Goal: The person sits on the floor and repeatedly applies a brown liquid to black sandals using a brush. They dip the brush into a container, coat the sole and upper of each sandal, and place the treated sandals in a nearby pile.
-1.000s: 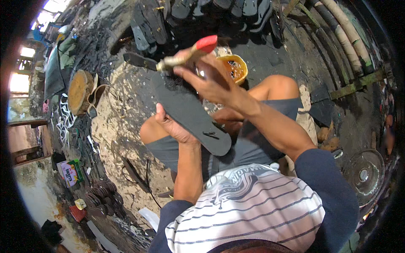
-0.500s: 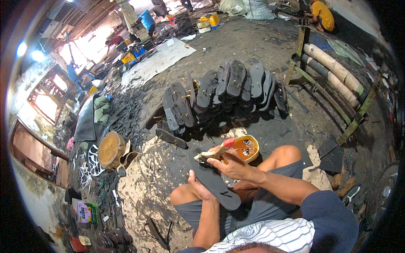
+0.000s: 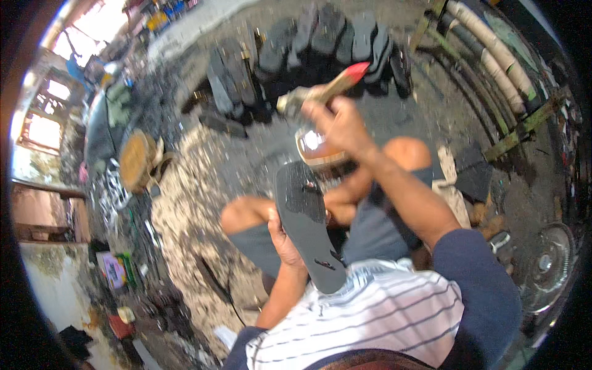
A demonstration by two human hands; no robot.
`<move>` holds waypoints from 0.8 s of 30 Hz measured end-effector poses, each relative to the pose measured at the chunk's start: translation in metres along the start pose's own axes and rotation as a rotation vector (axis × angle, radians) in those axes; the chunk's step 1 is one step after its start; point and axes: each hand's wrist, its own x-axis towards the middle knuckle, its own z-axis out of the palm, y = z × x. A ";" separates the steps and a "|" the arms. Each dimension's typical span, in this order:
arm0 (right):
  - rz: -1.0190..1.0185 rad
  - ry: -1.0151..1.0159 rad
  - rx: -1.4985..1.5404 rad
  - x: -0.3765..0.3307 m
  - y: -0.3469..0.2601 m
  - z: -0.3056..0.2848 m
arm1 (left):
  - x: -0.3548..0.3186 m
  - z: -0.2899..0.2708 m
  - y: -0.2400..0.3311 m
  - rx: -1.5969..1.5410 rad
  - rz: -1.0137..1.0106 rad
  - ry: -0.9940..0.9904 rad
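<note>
My left hand point(image 3: 287, 245) is closed around the edge of a dark grey sandal sole point(image 3: 303, 216), tilted up in front of my chest. Its far half looks darker and glossy, and small slots with strap ends show near both ends. Up and to the right, my right hand point(image 3: 346, 128) grips a brush point(image 3: 328, 90) by its pale handle, which ends in a red tip; the bristle end points left. Hand and brush are apart from the sole and blurred. Below the brush stands a yellowish tub point(image 3: 320, 163) holding amber liquid, partly behind my right forearm.
Beyond the tub, dark sandal soles point(image 3: 327, 34) stand in a row of piles, with a single sole point(image 3: 223, 125) lying nearer. A round wooden block point(image 3: 137, 161) sits at left among scraps. At right is a rack with rolls point(image 3: 502, 68). A strap piece point(image 3: 213, 277) lies left of my knee.
My right hand has lifted the brush up and away from the sole. The sole has turned more upright and shows its face. The head view has tilted lower, so the surroundings shift upward.
</note>
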 end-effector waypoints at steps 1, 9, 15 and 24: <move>0.035 0.055 0.080 -0.004 -0.003 -0.019 | -0.014 0.003 -0.008 -0.072 -0.089 -0.031; 0.171 -0.009 0.288 -0.033 -0.049 -0.011 | 0.064 -0.005 0.050 0.155 0.267 -0.094; -0.440 -0.111 -0.079 -0.059 -0.025 0.052 | 0.104 0.033 0.055 0.125 0.555 -0.036; -0.648 -0.246 -0.340 -0.060 -0.031 0.036 | 0.117 -0.019 0.081 -0.080 0.119 -0.300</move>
